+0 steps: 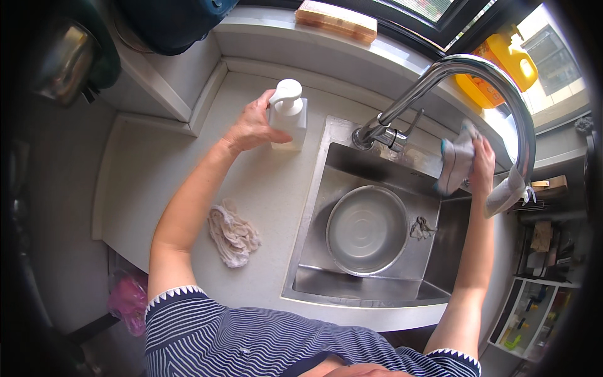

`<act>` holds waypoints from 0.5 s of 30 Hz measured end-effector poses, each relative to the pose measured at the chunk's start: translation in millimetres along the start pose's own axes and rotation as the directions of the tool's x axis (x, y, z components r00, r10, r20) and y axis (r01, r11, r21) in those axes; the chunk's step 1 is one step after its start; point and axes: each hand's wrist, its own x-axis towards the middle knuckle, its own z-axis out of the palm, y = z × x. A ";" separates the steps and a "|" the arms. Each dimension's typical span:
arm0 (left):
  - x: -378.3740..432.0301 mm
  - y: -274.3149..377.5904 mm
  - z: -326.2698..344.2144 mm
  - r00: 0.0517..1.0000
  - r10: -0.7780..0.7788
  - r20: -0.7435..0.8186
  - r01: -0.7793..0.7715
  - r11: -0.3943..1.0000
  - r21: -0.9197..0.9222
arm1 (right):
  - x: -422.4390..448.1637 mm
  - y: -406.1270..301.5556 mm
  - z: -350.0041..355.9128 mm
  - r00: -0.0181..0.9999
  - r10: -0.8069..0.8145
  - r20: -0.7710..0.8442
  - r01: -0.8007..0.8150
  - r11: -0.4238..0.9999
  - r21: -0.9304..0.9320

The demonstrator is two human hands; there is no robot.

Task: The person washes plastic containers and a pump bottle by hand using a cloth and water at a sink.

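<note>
My left hand (256, 123) grips a translucent pump bottle (291, 123) with a white pump head, upright on the pale countertop (278, 184). On the right, my right hand (481, 162) holds a greyish cloth with blue edging (457, 158), slightly blurred, above the back right of the stainless steel sink (311, 240). A round metal basin (367, 230) sits in the sink, beside a small crumpled dark scrap (422, 228). A crumpled beige cloth (234, 234) lies on the counter below my left hand.
The chrome faucet (490, 63) arches over the sink's right side, with a cloth (504, 195) tied at its spout. A yellow jug (511, 68) and a long orange-brown package (337, 21) stand on the window ledge. Shelves (532, 315) are at far right; a pink plastic bag (128, 301) is at lower left.
</note>
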 end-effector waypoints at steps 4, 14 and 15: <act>-13.7 13.7 13.2 0.999 -0.011 -0.037 0.008 0.997 -0.072 | -114.6 -25.2 59.4 0.974 0.091 0.206 -0.164 0.916 0.367; -72.6 59.2 78.1 0.996 0.072 0.045 -0.044 0.895 -0.443 | -170.3 -28.2 227.7 0.913 -0.070 0.402 -0.171 0.829 0.532; -81.9 61.0 78.7 0.992 0.095 0.085 -0.052 0.910 -0.411 | -167.8 -25.0 228.4 0.870 0.063 0.489 -0.311 0.840 0.445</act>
